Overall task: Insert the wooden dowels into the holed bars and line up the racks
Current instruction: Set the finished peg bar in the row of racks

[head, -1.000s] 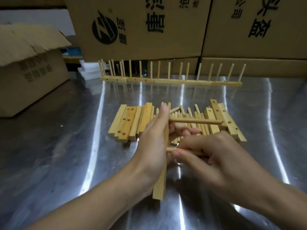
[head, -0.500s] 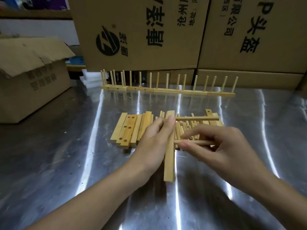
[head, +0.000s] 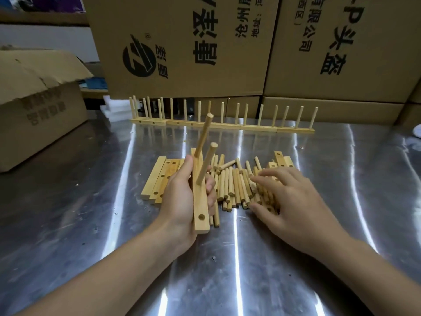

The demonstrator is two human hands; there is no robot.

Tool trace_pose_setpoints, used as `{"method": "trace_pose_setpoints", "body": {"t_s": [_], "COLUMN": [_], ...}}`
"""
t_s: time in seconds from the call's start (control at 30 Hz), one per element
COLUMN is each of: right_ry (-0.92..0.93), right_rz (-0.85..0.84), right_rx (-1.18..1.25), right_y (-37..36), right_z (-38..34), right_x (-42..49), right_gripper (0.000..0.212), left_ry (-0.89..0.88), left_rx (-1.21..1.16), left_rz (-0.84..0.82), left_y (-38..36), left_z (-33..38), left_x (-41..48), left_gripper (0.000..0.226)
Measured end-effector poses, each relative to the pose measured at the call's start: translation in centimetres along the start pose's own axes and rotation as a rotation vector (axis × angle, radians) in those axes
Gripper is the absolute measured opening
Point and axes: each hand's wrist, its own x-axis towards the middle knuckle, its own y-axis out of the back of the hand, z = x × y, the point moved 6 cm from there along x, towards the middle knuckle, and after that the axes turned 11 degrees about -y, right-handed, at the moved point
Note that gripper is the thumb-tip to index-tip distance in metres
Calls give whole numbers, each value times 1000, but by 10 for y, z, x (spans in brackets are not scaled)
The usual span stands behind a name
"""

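Holds in the left hand [head: 180,201] a holed bar [head: 200,213], fingers curled round it, two dowels [head: 205,165] standing up from it. Rests the right hand [head: 289,201], fingers spread, on loose dowels [head: 234,185] on a shiny metal table [head: 227,270]. Beside, spare bars [head: 157,176]; behind, finished racks [head: 250,128] in line before cardboard boxes [head: 182,30].

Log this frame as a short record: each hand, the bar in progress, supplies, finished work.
left hand: grips holed bar
bar in progress: two dowels inserted, near-end hole empty
right hand: fingers spread, resting on loose dowels
spare bars: stacked on metal table, beside the left hand
finished racks: lined end to end near table's far edge
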Motion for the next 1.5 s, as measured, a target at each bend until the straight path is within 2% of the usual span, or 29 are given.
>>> {"method": "trace_pose_setpoints", "body": {"t_s": [0.1, 0.2, 0.33, 0.43, 0.57, 0.67, 0.73, 0.87, 0.97, 1.07, 1.13, 1.37, 1.5], "right_ry": [49, 100, 163, 216, 268, 234, 164, 3, -63, -75, -67, -81, -28], "right_rz": [-60, -28, 23, 114, 321, 427, 397, 150, -4, -74, -62, 162, 109], "right_rx": [-39, -42, -40, 10, 124, 314, 526, 909, 1084, 1216, 1244, 1272, 1220], "right_y": [-10, -11, -5, 3, 22, 36, 39, 28, 21, 19, 20, 35, 35], "right_z": [0, -3, -9, -14, -23, -25, -25, -28, -34, -41, -44, -42, -47], "right_x": [2, 4, 3, 1, -4, -11, -15, -16, -16, -17, -20, -26, -28], "right_gripper": [68, 55, 35, 27, 20, 19, 14, 16, 8, 1, 2, 4, 3], "left_ry": [-2, -3, 0, 6, 8, 13, 13, 26, 46, 58, 54, 29, 48], "left_rx": [44, 25, 14, 1, -25, -60, -84, -22, -15, 35, 58, 71, 76], "left_rz": [-25, -26, -19, -13, -6, 6, 18, 31, 48, 50, 48, 64, 99], "left_y": [-1, -1, 2, 3, 3, 2, 2, 2, 4, 6, 6, 6, 9], "left_z": [0, -1, -3, -4, -2, 0, 1, 1, 0, -1, -1, 3, 2], "left_x": [0, 0, 3, 4, 5, 5, 4, 3, 4, 3, 2, 2, 2], "left_gripper": [58, 45, 43, 43, 42, 44, 51, 69, 62, 59, 57, 45, 45]}}
